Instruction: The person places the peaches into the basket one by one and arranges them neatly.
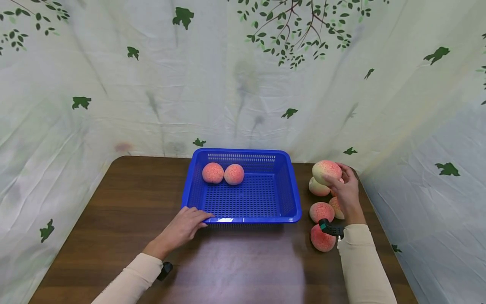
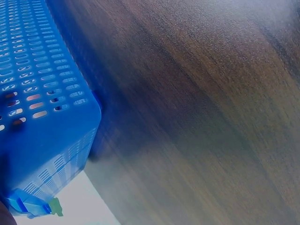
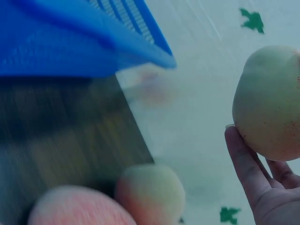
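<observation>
My right hand (image 1: 347,192) holds a pale, pink-speckled peach (image 1: 326,171) between thumb and fingers at the table's far right. In the right wrist view that peach (image 3: 272,103) is raised above another peach (image 3: 152,194). Below it lie several more, among them a pale peach (image 1: 318,187) and two pinker peaches, one (image 1: 322,212) behind the other (image 1: 322,238). My left hand (image 1: 186,225) grips the front left corner of a blue plastic basket (image 1: 243,220). Inside, at the back left, two pink peaches (image 1: 213,173) sit side by side.
The brown wooden table (image 1: 243,261) carries the basket at its middle back. A white curtain (image 1: 212,84) printed with green leaves hangs behind and at both sides. The right forearm extends over the table beside the nearest peaches.
</observation>
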The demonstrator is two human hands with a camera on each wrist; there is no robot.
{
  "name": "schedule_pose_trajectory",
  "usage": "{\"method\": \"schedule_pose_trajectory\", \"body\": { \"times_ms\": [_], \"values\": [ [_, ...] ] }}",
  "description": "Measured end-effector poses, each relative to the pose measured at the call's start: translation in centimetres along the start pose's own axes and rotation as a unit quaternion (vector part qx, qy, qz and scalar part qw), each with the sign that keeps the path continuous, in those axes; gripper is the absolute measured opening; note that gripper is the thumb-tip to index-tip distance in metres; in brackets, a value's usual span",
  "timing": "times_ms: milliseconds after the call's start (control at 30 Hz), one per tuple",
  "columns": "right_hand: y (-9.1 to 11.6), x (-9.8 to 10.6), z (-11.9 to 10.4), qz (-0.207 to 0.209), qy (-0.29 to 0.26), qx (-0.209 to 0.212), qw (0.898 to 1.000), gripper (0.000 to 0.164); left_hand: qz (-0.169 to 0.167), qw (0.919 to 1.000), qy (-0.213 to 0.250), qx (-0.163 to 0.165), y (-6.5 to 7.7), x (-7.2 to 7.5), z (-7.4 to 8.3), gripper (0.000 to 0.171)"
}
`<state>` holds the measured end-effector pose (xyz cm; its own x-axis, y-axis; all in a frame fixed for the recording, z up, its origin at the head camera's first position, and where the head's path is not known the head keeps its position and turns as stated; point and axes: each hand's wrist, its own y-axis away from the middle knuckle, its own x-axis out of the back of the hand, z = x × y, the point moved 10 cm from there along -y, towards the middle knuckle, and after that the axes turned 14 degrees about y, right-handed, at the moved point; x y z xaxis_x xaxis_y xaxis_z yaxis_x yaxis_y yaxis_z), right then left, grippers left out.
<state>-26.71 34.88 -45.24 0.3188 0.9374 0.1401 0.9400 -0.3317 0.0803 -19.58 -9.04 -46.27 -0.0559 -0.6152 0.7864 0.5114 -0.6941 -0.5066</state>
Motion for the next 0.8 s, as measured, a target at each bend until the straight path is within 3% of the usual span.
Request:
{"method": "schedule_pose_trajectory", "body": {
  "times_ms": [133,300,500,800],
  "values": [
    [-0.2,-2.1,-0.5,-0.019,0.014,0.011,1.000,0.057,-0.004,1.0000,0.001,0.007,0.0,-0.1,-0.1,0.021],
    [-0.6,-4.8,-1.1,-0.048,0.041,0.035,0.997,0.056,-0.018,0.9995,-0.001,0.025,-0.1,-0.3,-0.2,0.033],
    [-1.0,-7.8,-1.3,-0.073,0.062,0.038,0.995,0.056,-0.025,0.9990,-0.003,0.037,0.0,-0.2,-0.3,0.031],
    [-1.3,-12.0,-1.6,-0.097,0.077,0.037,0.992,0.059,-0.013,0.9996,0.006,0.023,0.1,-0.2,-0.3,0.033]
  ]
}}
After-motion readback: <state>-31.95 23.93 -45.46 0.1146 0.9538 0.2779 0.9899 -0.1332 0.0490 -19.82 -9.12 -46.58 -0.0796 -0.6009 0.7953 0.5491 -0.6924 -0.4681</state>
